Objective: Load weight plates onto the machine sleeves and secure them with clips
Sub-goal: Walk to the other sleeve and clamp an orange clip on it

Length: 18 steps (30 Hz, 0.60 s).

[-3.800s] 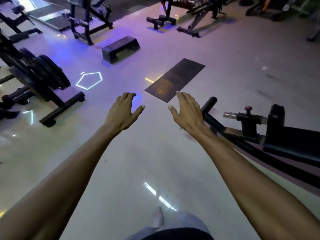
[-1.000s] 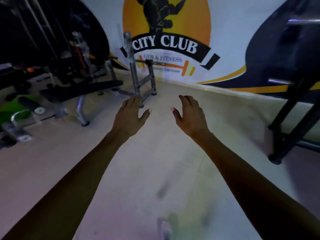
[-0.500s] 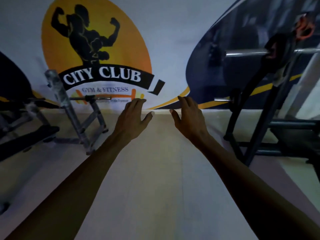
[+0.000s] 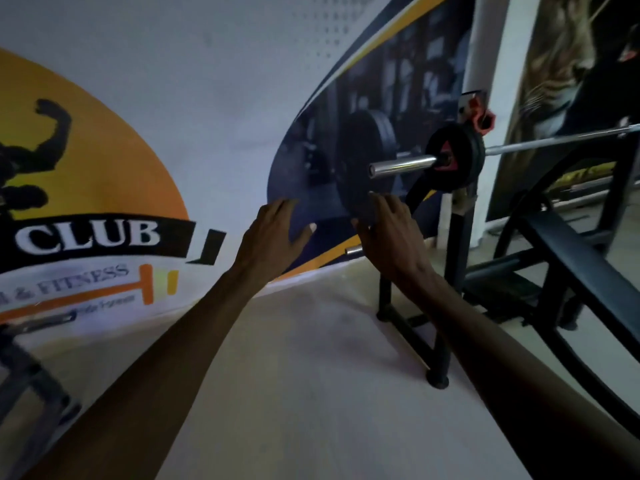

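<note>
A barbell rests on a black rack at the upper right, its chrome sleeve [image 4: 403, 166] pointing left toward me. A black weight plate [image 4: 453, 161] with a red centre mark sits on the sleeve against the collar. A red clip [image 4: 483, 120] hangs on the rack upright above the plate. My left hand [image 4: 273, 242] and my right hand [image 4: 391, 233] are held out in front of me, fingers apart, holding nothing, below and left of the sleeve end. A short chrome peg [image 4: 353, 251] shows just left of my right hand.
The black rack frame [image 4: 438, 358] with round feet stands on the pale floor at right, with a bench frame [image 4: 571, 258] behind it. A wall banner with a gym logo [image 4: 86, 237] fills the left. Part of another dark stand [image 4: 31, 386] shows at the lower left.
My view has swung right along the wall: the logo slid left and the barbell rack with its plate came closer and more central. Both hands stay outstretched and empty.
</note>
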{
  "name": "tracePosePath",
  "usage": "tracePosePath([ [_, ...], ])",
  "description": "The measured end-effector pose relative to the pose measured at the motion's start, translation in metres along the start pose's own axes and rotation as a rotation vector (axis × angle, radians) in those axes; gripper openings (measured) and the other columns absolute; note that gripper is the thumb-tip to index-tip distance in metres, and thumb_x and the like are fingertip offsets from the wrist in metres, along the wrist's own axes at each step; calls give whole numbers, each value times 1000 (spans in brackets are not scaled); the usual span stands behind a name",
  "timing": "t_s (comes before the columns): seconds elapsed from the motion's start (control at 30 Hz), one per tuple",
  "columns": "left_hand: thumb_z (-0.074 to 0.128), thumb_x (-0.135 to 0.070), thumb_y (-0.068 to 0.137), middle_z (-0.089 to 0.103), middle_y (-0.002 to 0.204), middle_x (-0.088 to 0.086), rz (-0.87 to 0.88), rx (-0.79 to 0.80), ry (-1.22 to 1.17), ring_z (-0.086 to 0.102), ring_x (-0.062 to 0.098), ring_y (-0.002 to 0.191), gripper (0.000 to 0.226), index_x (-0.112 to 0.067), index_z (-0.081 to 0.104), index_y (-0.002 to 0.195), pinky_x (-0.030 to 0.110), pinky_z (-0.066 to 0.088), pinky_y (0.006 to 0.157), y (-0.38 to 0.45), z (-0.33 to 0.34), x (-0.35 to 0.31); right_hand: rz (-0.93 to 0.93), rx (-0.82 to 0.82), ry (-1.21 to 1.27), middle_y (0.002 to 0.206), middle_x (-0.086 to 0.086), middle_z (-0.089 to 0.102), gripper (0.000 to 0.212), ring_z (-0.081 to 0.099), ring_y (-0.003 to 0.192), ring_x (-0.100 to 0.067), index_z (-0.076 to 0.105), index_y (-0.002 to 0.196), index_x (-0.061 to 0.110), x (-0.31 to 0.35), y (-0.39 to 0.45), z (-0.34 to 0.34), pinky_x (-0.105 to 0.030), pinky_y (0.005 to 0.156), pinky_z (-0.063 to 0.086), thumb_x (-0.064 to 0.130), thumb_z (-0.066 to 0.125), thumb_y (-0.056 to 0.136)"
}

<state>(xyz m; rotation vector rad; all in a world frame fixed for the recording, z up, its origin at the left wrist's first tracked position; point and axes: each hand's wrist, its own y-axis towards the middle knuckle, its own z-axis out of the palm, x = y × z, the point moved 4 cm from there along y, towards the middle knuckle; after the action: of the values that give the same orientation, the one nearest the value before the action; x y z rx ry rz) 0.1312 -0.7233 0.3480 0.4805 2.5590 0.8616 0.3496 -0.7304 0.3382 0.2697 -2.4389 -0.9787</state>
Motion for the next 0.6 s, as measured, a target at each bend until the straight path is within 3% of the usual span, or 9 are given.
tracePosePath([
  [0.33,61,-44,102,53,152,5,217,35,-147,49,30,141,55,-15,51,148,47,49,109,200,103,53,116,-158,-186,147,-8,45,60,44,134,-27,39,148,15,-85,135,53,-41,105,47,42,58,99],
  [0.47,58,-50,102,53,150,4,291,46,-197,52,28,138,56,-18,51,147,49,51,106,283,154,61,133,-195,-249,145,-9,47,60,47,132,-28,40,148,15,-133,190,74,-50,99,52,42,59,98],
  [0.6,57,-50,102,51,152,4,358,84,-219,51,30,139,57,-18,49,148,49,50,107,365,197,56,174,-235,-306,142,-10,49,58,48,129,-31,42,146,14,-174,248,84,-45,98,49,38,61,97],
])
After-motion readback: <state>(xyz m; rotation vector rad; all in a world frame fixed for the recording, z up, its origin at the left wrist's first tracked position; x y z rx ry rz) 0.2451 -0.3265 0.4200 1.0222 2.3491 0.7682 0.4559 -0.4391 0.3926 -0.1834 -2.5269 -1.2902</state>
